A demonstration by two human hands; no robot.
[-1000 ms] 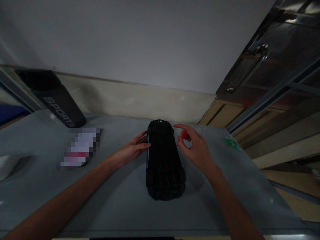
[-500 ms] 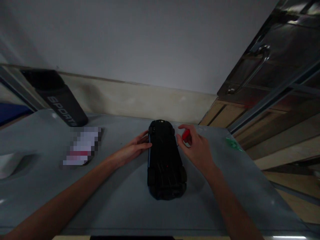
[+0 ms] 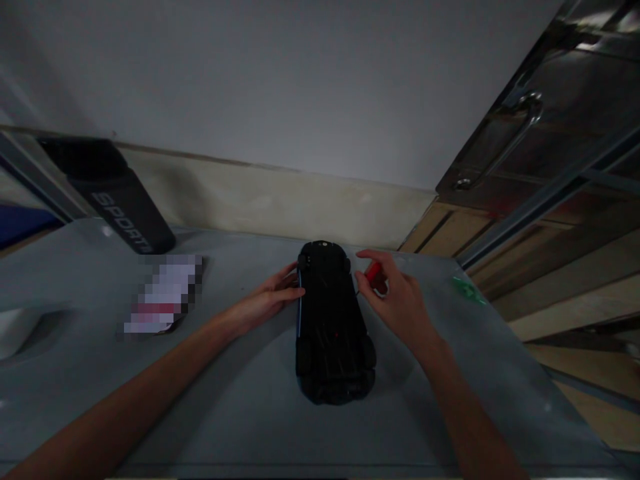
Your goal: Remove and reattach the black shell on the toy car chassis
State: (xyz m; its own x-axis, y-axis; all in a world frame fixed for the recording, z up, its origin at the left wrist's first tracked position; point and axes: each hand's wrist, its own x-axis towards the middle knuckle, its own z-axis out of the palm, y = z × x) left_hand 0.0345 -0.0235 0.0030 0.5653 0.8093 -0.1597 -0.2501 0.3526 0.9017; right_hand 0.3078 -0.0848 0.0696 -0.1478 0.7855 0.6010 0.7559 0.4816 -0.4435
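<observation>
A toy car (image 3: 330, 313) lies upside down on the grey table, its black underside and wheels facing up and a strip of blue body showing along the left edge. My left hand (image 3: 273, 293) grips its left side, with the thumb on the edge of the underside and the fingers partly hidden. Just right of the car, my right hand (image 3: 395, 293) is closed round a small red-handled screwdriver (image 3: 373, 272). Its thin shaft barely shows, and I cannot tell whether its tip touches the car.
A dark bottle with white lettering (image 3: 123, 207) stands at the back left. Beside it lies a phone-like object (image 3: 163, 293), blurred out. A white object (image 3: 17, 331) sits at the far left, and a crumpled green piece (image 3: 467, 290) lies near the right edge. A wall closes off the back.
Almost nothing differs. The view has shifted very slightly, and my right hand with the screwdriver sits a touch lower and further right.
</observation>
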